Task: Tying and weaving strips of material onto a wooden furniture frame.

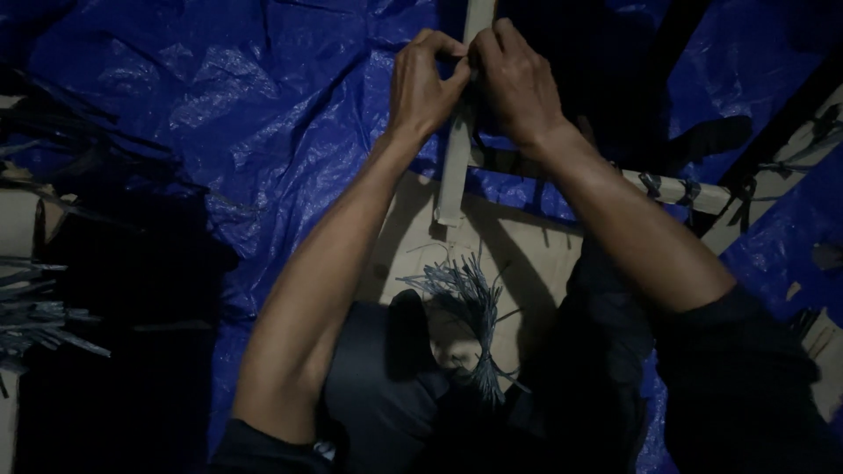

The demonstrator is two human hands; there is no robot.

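Pinching with both sets of fingers at one spot, I have my left hand (428, 88) and right hand (518, 83) closed tight against the upright wooden slat (457, 167), high up where it runs out of view. The fingertips meet there, knuckle to knuckle; something thin seems caught between them, but in this dim light I cannot tell what it is. The slat lies over a cross slat (667, 189), which already carries dark wrapped ties (689, 190) further to my right.

As I judge it, the grip is the weak point: if the fingers slacken, whatever I am cinching could loosen and the two slats could slide out of square. Working nearly blind in shadow, I could also wrap crookedly or nip a fingertip.

A bundle of grey strips (470, 307) rests near my lap on the pale board (536, 254), well apart from my hands. More strips (35, 307) lie far to my left. The crinkled blue tarpaulin (219, 96) spreads under everything, and my own forearms block much of the board.
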